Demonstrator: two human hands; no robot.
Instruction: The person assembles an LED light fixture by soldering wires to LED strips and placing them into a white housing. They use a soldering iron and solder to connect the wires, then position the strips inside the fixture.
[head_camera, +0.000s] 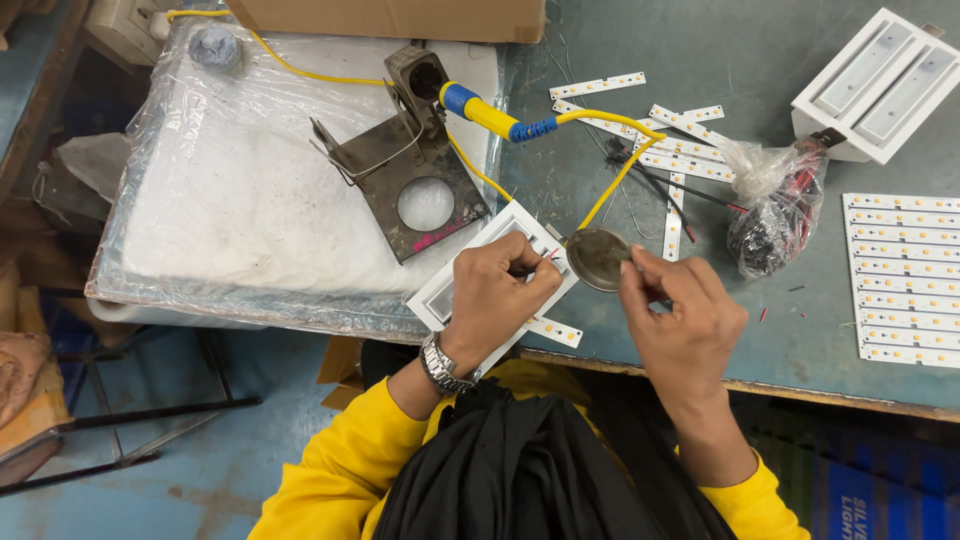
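Observation:
My left hand (498, 298) rests on a white rectangular lamp housing (462, 275) at the table's front edge and pinches a thin red wire (552, 255) between its fingertips. Under the housing, a short LED strip (556, 331) sticks out to the right. My right hand (680, 315) is closed beside a small round metal tin (596, 258), its fingertips touching the tin's right rim; whether it grips anything is hidden. A soldering iron (490, 115) with a blue and yellow handle lies in its rusty metal stand (400, 165) behind the housing.
Several loose LED strips (680, 150) lie on the green table beyond the tin. A plastic bag of wires (775, 215) sits to the right, with a panel of LED strips (905, 280) further right. Another white housing (878, 85) stands at the back right. Plastic-wrapped white foam (240, 200) fills the left.

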